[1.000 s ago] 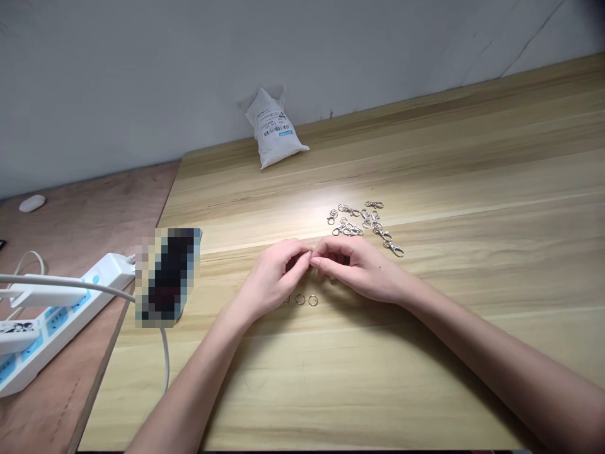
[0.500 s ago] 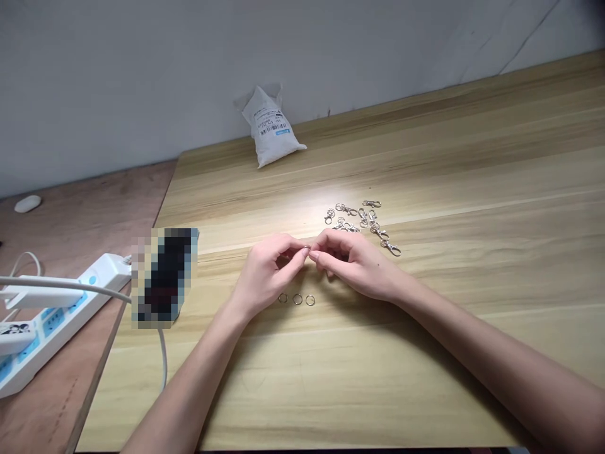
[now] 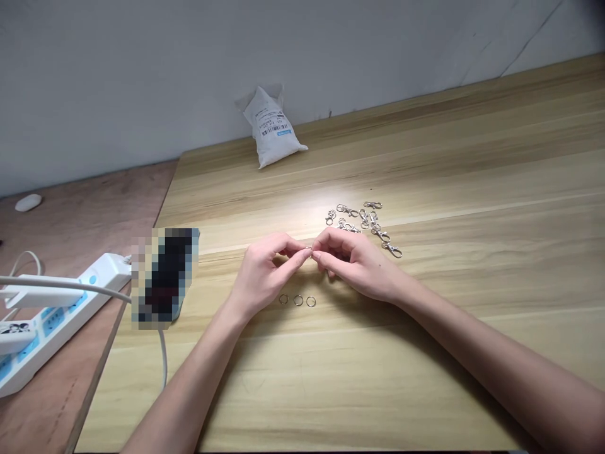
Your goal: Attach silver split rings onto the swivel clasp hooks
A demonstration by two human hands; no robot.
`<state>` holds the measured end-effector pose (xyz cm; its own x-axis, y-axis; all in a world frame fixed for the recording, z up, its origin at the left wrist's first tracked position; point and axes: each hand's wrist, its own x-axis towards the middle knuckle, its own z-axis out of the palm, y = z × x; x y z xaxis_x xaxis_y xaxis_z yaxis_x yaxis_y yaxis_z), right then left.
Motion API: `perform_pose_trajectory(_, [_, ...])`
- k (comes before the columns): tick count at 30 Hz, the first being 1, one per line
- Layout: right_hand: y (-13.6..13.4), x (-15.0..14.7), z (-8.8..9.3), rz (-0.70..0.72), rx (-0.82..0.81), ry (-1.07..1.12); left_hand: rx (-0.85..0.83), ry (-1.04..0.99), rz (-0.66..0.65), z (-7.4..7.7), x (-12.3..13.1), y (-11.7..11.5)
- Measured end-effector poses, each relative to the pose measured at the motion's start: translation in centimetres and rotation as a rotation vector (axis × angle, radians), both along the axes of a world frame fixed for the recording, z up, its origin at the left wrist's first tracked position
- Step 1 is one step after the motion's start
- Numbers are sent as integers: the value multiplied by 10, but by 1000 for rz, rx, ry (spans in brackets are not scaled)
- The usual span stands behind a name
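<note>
My left hand [image 3: 265, 272] and my right hand [image 3: 357, 261] meet fingertip to fingertip just above the light wooden table [image 3: 425, 328]. Both pinch a tiny metal piece between them; it is too small to name. Three small metal rings [image 3: 297, 301] lie in a row on the table right below my hands. A pile of several silver swivel clasps [image 3: 363, 221] lies just beyond my right hand.
A white plastic pouch [image 3: 271, 129] with a barcode label leans at the wall. A blurred dark object [image 3: 165, 274] sits at the table's left edge. A white power strip [image 3: 51, 315] with plugs and a cable lies on the lower brown surface at left.
My hands have stayed pinched together at nearly the same spot. The left hand shifted slightly, uncovering all three rings below it.
</note>
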<state>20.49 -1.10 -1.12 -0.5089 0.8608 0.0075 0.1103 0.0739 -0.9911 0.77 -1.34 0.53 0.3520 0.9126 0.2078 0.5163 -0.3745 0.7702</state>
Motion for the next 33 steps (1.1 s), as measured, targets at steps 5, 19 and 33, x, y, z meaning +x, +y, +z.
perform_pose_trajectory(5, [0, 0, 0, 6, -8, -5, -53, 4, -5, 1, 0, 0])
perform_pose_trajectory(19, [-1, 1, 3, 17, -15, -44, -105, 49, -49, -1, 0, 1])
perform_pose_trajectory(33, [-1, 1, 2, 13, 41, -57, -132, 109, -94, 1, 1, 1])
